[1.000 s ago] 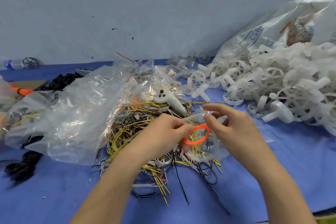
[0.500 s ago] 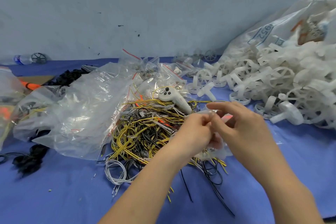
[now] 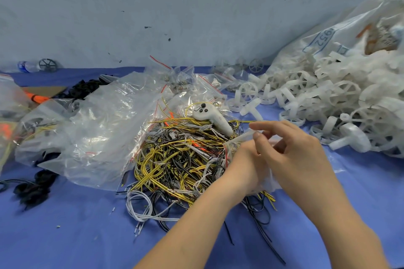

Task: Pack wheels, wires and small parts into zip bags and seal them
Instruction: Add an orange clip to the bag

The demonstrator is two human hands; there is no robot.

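A second ago an orange loop showed plainly between the two hands; now it is out of sight, and the left hand (image 3: 242, 168) has pushed down into the small clear zip bag (image 3: 269, 181), its fingers hidden behind the right hand, so I cannot tell whether they grip anything. The right hand (image 3: 293, 155) pinches the bag's upper edge between thumb and forefinger, holding the mouth up. The bag sits over the near right edge of the tangled heap of yellow, black and white wires (image 3: 181, 159) on the blue cloth-covered table (image 3: 65, 236). What the bag holds is probably the orange loop, though the plastic is too blurred to say. Left of the wires lies a large crumpled clear plastic bag (image 3: 94, 129). At far right a white printed sack (image 3: 328, 39) spills translucent white plastic wheels (image 3: 328, 94).
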